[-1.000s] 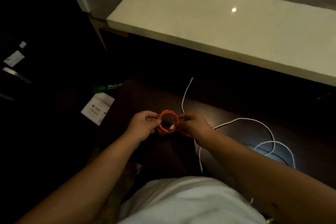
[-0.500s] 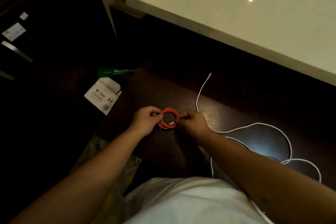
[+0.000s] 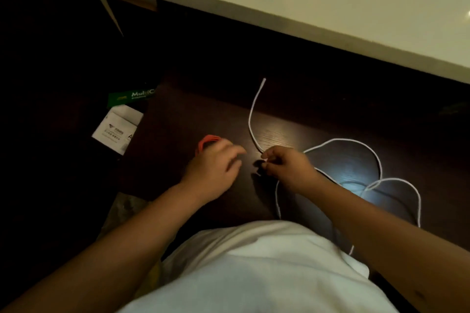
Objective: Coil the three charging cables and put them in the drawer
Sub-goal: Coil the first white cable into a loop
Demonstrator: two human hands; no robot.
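Orange coil released, white cable picked up

Our right hand (image 3: 286, 166) has left the orange coil (image 3: 207, 142) and now pinches the white cable (image 3: 356, 142); our left hand (image 3: 216, 170), fingers loosely spread, covers the coil on the dark table (image 3: 178, 119). A paper ream (image 3: 117, 127) lies left.

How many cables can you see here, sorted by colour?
Orange: 1, a coiled orange cable lying on the dark table, partly hidden behind the left hand.
White: 1, a loose white cable spread over the table, one part pinched in the right hand.
Total: 2 cables in view; a third is not visible.
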